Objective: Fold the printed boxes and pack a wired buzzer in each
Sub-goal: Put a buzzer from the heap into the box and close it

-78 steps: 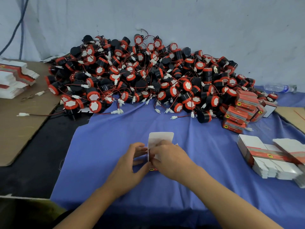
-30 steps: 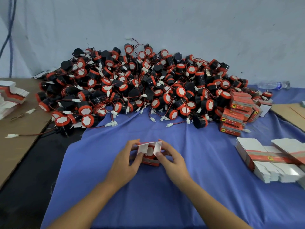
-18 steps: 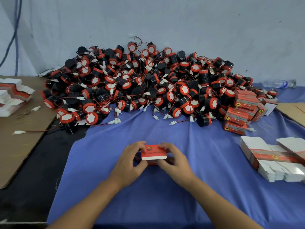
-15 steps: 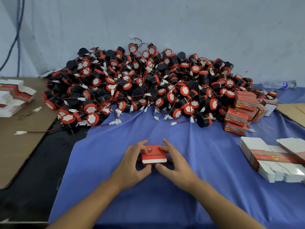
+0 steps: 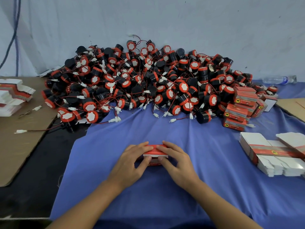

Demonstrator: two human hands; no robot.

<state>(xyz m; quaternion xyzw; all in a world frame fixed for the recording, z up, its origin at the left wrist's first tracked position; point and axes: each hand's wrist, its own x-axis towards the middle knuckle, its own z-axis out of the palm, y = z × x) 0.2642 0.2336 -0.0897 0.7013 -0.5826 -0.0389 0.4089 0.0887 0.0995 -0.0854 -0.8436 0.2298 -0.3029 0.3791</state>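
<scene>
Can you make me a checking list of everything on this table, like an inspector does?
Surface: blue cloth over a black tabletop; brown cardboard sheet at left.
Job's things: small red printed cardboard box in both hands; heap of black-and-red wired buzzers; closed red boxes stacked right; flat white box blanks right and left.
Clutter: clear plastic bottle lying far right.
Hands: left hand and right hand grip the box, thumbs on its near side.
Cables: red buzzer wires with white plugs; blue cable on wall.
Surroundings: pale wall behind.

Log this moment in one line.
phase: box folding | left hand: holds printed box | right hand: holds box | box: on blue cloth | buzzer pile: behind, untouched
</scene>
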